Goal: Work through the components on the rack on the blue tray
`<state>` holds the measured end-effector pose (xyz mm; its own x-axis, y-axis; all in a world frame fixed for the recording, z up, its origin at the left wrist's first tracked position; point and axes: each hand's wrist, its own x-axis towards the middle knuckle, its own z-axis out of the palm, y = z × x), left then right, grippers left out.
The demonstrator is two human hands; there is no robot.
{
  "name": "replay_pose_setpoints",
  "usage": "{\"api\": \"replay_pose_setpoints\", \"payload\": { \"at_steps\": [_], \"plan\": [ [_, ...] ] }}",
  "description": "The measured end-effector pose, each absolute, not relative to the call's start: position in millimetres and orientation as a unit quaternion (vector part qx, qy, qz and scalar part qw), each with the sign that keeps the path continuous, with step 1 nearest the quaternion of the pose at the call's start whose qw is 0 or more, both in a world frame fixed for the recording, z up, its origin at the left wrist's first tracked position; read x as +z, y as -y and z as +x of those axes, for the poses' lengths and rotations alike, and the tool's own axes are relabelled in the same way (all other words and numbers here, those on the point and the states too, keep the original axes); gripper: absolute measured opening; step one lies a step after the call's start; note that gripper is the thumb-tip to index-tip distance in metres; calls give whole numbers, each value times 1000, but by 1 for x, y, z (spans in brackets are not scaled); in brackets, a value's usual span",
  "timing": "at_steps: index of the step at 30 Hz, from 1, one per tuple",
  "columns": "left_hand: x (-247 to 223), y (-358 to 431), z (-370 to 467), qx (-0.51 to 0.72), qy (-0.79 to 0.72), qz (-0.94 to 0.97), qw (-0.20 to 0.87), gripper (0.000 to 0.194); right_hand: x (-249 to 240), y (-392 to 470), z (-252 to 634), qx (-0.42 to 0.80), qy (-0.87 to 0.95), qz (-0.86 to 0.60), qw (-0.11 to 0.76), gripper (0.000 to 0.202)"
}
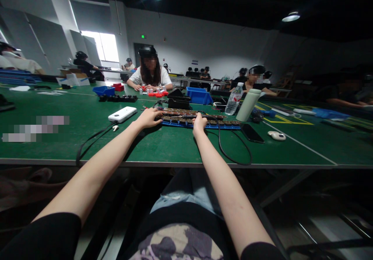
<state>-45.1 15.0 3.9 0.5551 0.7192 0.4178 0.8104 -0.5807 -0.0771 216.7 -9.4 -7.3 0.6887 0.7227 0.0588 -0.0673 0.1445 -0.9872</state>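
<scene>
A long blue rack (201,125) filled with rows of thin brownish strips lies on the green table in front of me. My left hand (150,118) rests over the rack's left end, its fingers stretched out onto the strips. Closed around a black pen-shaped tool (182,116) is my right hand (200,124), above the middle of the rack. The tool points left across the strips; its tip is too small to make out. A black cord (220,145) loops over the table to the right of that hand.
Behind the rack stand a black box (175,101) and a blue bin (199,96). A water bottle (234,100), a pale green flask (248,105), a phone (252,133) and an earbud case (276,136) are at right. At left lies a white device (122,114). Across the table sits a person (150,73).
</scene>
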Motion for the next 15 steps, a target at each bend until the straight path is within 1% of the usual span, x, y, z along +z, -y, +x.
{"api": "replay_pose_setpoints", "payload": {
  "at_steps": [15],
  "plan": [
    [2,-19,-46,-175,437,-873,127,43,-10,7,217,279,256,-599,705,19]
  ]
}}
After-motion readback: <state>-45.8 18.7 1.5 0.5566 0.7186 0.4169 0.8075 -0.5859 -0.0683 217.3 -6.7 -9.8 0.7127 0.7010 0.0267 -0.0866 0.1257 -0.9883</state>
